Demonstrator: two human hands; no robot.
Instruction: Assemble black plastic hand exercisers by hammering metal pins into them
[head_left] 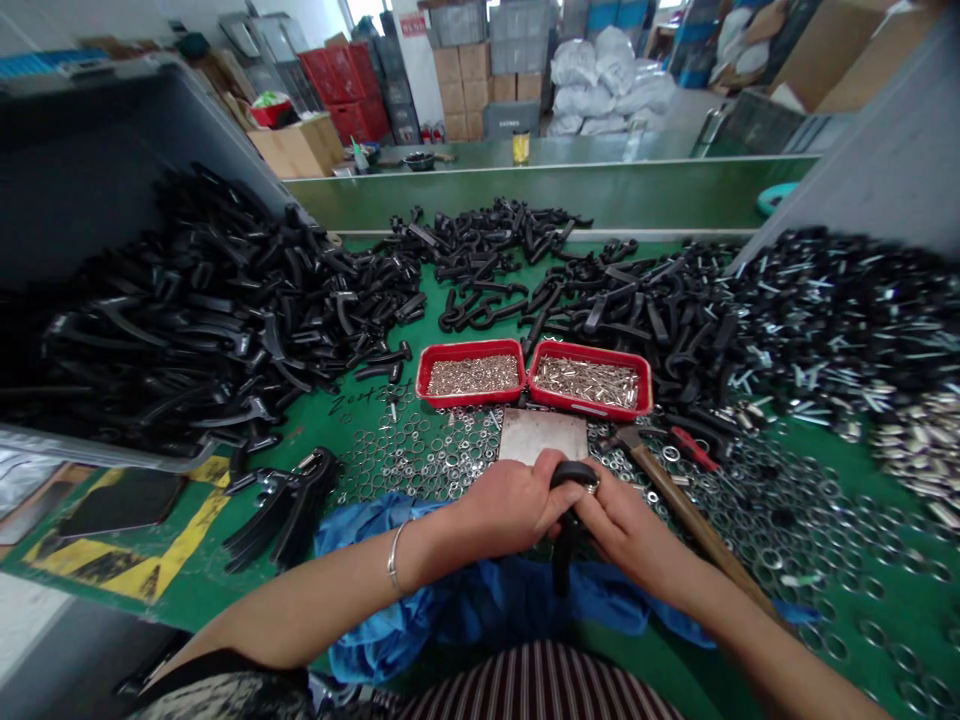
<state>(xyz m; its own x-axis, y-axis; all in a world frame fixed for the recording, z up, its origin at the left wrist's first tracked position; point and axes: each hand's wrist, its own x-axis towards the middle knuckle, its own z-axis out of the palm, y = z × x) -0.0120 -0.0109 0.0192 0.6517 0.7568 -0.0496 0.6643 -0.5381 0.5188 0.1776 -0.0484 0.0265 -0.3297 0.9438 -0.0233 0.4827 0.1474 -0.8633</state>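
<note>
black handle partly hidden | by left hand, right hand | tray pieces too small

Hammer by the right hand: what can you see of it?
The hammer lies on the green bench mat among loose steel washers, just right of the person's right hand. Its dark metal head sits near the bare steel plate. Its long brown wooden handle angles toward the person beside the right forearm, which hides its end. No hand appears to touch it.

Two trays sit side by side on the bench, a plate just before them, washers around it. A bin stands left, handles heaped before it; a hammer lies right. A handle sits between the left hand and right hand.
</note>
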